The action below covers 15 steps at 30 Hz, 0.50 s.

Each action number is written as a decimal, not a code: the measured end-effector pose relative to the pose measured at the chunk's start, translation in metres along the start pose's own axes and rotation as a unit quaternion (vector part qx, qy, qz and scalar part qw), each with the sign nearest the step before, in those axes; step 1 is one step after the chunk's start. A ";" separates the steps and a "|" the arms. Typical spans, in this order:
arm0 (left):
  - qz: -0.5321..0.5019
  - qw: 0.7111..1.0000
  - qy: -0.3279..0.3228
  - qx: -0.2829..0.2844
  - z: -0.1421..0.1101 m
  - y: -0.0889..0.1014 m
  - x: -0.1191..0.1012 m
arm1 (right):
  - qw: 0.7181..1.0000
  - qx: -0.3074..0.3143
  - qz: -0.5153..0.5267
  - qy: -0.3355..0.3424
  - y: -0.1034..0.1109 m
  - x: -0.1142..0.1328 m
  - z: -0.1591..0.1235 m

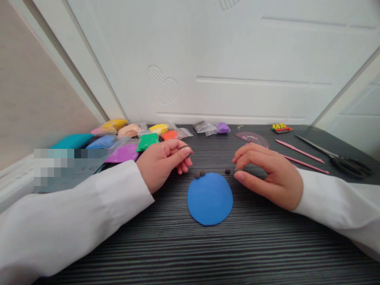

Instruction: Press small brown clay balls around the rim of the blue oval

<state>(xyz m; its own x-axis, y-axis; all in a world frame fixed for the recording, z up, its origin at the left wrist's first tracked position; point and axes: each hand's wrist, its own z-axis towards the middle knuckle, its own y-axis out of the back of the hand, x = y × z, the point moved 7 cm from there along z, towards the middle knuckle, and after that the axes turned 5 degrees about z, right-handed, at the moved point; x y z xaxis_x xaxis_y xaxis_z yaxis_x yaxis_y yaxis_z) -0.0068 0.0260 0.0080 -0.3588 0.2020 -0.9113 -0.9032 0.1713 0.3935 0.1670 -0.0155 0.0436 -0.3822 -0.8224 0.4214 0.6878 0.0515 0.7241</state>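
A flat round disc of blue clay (210,200) lies on the table in front of me. Two small dark clay balls (200,174) sit at its upper left edge, touching each other. Left of the disc and raised a little, my left hand (164,158) is closed, with a bit of dark clay (185,146) pinched between thumb and forefinger. On the other side, my right hand (267,172) is curled, thumb and forefinger closed round what looks like another small dark ball, mostly hidden. Just left of those fingertips, a separate dark ball (227,171) rests on the table.
Bags of coloured clay, among them a green one (147,141) and a purple one (222,128), line the back and left. At right are a protractor (255,139), pink modelling tools (299,151), scissors (338,158) and a small yellow-and-red clay piece (281,128). A white panel stands behind.
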 end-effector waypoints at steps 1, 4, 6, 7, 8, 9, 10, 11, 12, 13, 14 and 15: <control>0.006 1.000 0.002 -0.002 0.000 0.000 0.000 | 1.000 0.000 0.001 -0.001 0.000 0.000 0.000; 0.021 1.000 0.007 -0.009 0.000 0.001 -0.001 | 1.000 0.000 0.005 0.000 0.000 0.000 0.000; 0.031 0.999 0.007 -0.018 -0.001 0.003 -0.003 | 1.000 -0.001 0.007 0.001 0.000 0.000 0.000; 0.035 0.999 0.005 -0.022 -0.001 0.004 -0.003 | 1.000 0.000 0.007 0.001 0.000 0.000 0.000; 0.040 0.999 0.002 -0.026 -0.002 0.005 -0.004 | 1.000 0.001 0.007 0.001 0.000 0.000 0.000; 0.046 0.999 -0.004 -0.028 -0.002 0.006 -0.004 | 1.000 0.003 0.007 0.000 0.000 0.000 0.000; 0.052 0.998 -0.011 -0.028 -0.002 0.007 -0.004 | 1.000 0.006 0.007 -0.001 0.000 0.000 0.001; 0.059 0.998 -0.021 -0.028 -0.002 0.008 -0.003 | 1.000 0.010 0.007 -0.001 -0.001 0.000 0.001; 0.066 0.997 -0.030 -0.026 -0.002 0.008 -0.003 | 1.000 0.013 0.007 -0.001 -0.001 0.000 0.000; 0.073 0.996 -0.038 -0.025 -0.002 0.008 -0.002 | 1.000 0.017 0.006 -0.001 -0.001 0.000 0.000; 0.083 0.995 -0.042 -0.031 -0.002 0.010 -0.001 | 1.000 0.021 0.004 0.001 -0.001 0.000 -0.001; 0.091 0.994 -0.044 -0.038 -0.002 0.011 0.000 | 1.000 0.026 0.001 0.003 -0.001 0.000 -0.002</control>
<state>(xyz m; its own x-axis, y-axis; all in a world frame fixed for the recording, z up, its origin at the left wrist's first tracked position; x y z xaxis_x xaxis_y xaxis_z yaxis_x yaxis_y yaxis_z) -0.0170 0.0253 0.0123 -0.4988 0.3070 -0.8105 -0.8418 0.0509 0.5373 0.1672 -0.0170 0.0421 -0.3760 -0.8260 0.4199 0.6559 0.0828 0.7503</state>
